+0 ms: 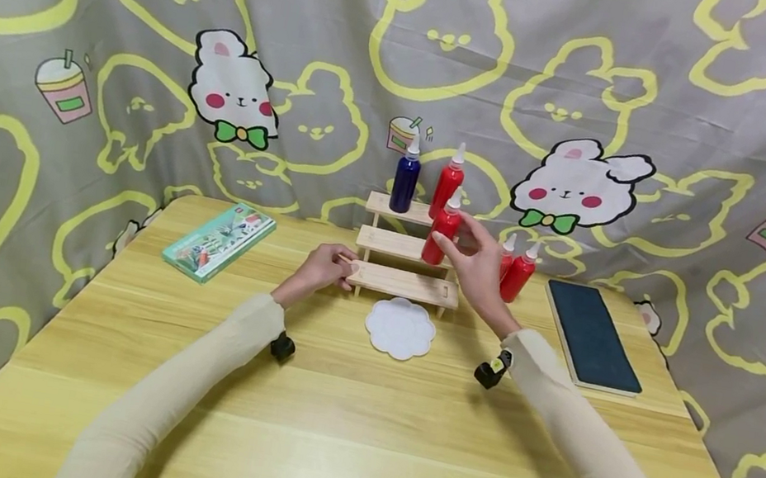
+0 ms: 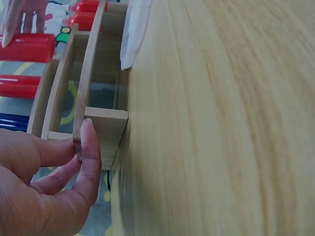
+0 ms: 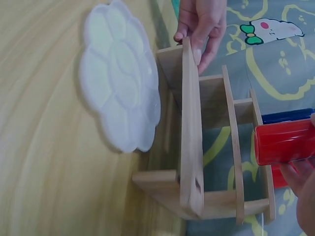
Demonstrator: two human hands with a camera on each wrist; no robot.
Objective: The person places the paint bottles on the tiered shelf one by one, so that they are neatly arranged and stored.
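Observation:
My right hand (image 1: 482, 270) grips a red squeeze bottle (image 1: 440, 236) with a white nozzle. In the right wrist view, the base of that bottle (image 3: 283, 142) hangs above the middle step, apart from it. With thumb and fingers, my left hand (image 1: 324, 267) pinches the left end of the lowest step of a three-step wooden rack (image 1: 402, 282); the left wrist view shows the thumb and fingertips on that board (image 2: 83, 98). On the top step stand a dark blue bottle (image 1: 404, 182) at the left and another red bottle (image 1: 448, 182) at the right.
A white flower-shaped palette (image 1: 400, 329) lies before the rack. Two more red bottles (image 1: 517, 277) stand to its right, partly behind my right hand. A dark blue book-like item (image 1: 593, 337) lies at the right, a green illustrated box (image 1: 220, 241) at the left. A patterned curtain (image 1: 339, 40) hangs behind.

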